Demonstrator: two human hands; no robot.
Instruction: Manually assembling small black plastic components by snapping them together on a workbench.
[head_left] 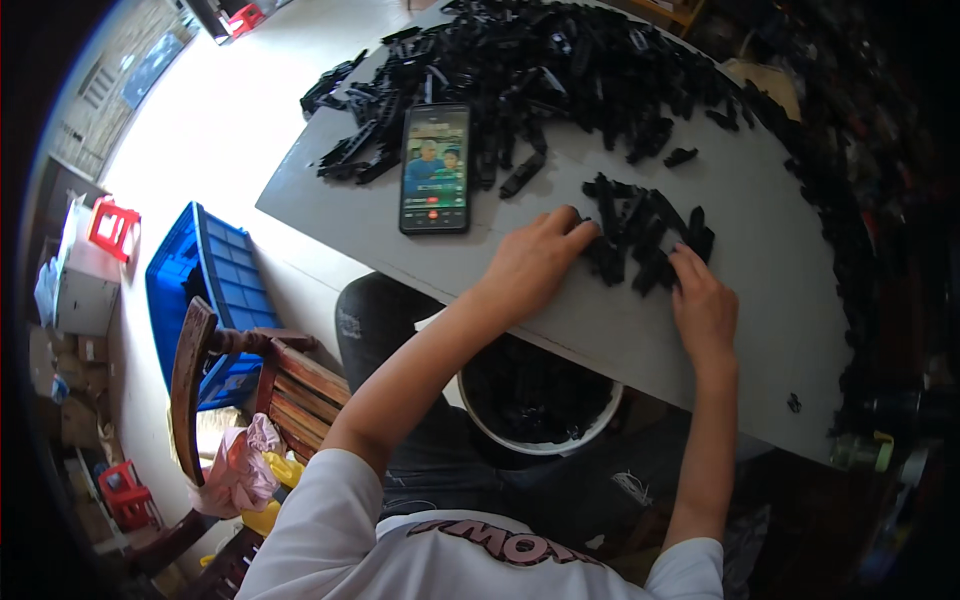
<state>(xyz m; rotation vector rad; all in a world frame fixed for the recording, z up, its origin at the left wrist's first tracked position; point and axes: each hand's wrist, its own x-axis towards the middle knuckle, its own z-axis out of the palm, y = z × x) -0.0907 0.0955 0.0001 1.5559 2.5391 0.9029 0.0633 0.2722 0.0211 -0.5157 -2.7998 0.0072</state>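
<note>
A small cluster of black plastic parts (pixel 628 225) lies on the grey table in front of me, several slim pieces overlapping at odd angles. At its left edge, my left hand (pixel 538 262) has its fingers curled, thumb and forefinger closed on a black part. On the cluster's right side, my right hand (pixel 706 305) is bent inward, its fingertips closed against another black part. The palms of both hands are turned away from view. Beyond them spreads a large heap of similar black parts (pixel 560 75).
A phone (pixel 435 170) with a lit screen lies left of the cluster. Below the table edge, a white bucket (pixel 540 448) holds dark parts. To the left are a wooden chair (pixel 300 390), a blue crate (pixel 215 290) and a red stool (pixel 113 228).
</note>
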